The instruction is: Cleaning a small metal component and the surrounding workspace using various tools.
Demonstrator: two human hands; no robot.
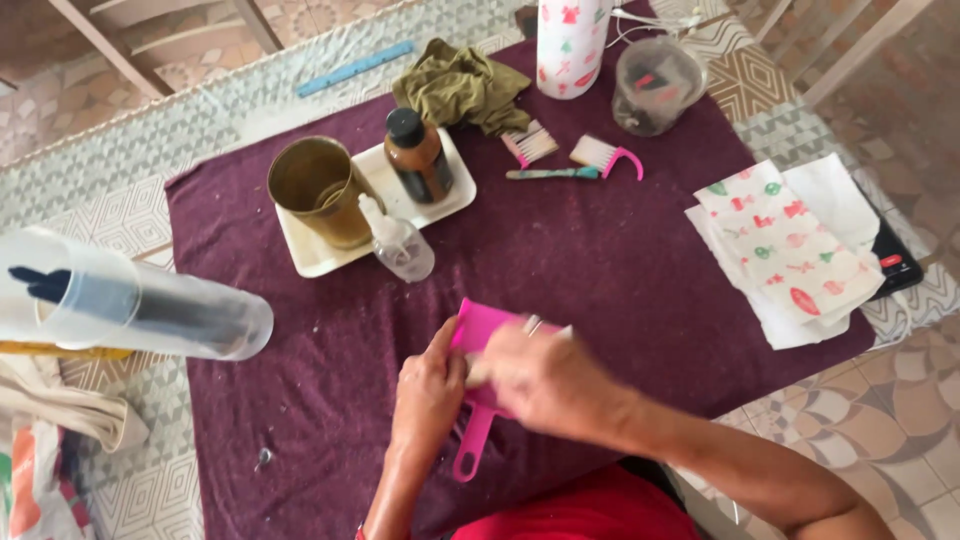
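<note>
Far left, a clear plastic tube [130,305] lies on its side at the bench [150,215] edge, dark stuff inside. Next, a white tray [318,252] on the purple cloth [600,260] carries a brass cup [315,190] and a brown bottle [418,155]; a small clear bottle [398,240] lies tipped against the tray rim. All untouched, well apart from the hands.

Centre front: left hand [430,385] is curled round the edge of a pink dustpan [480,335], thumb on top, pan resting on the cloth with handle pointing at the person. Right hand [545,375] is blurred, closed over something pale at the pan; cannot tell what. Looks like wiping or brushing the pan, mid-way; crumbs sit on the cloth, so cleaning seems unfinished.

Behind, two small brushes [565,155] lie unused beside an olive rag [462,85]. Right, patterned paper napkins [790,245] lie stacked.
</note>
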